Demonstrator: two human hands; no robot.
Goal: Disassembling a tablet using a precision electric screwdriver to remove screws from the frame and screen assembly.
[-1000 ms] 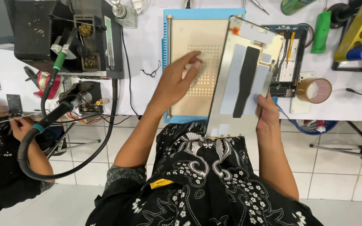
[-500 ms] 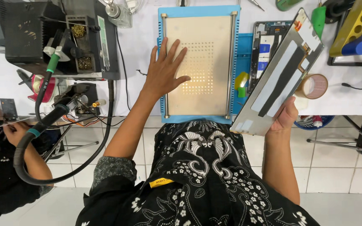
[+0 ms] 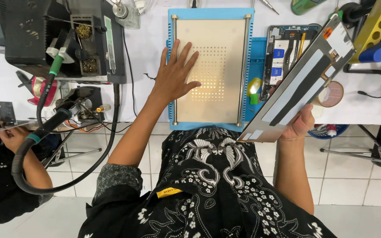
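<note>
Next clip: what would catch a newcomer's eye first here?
Probably the left hand spread flat on the tan plate of a blue-framed heating pad at the centre of the white bench. Just right of it, the right hand holds a large thin screen panel tilted up off the bench by its lower edge. At far left, another person's hands work beside a black soldering station.
</note>
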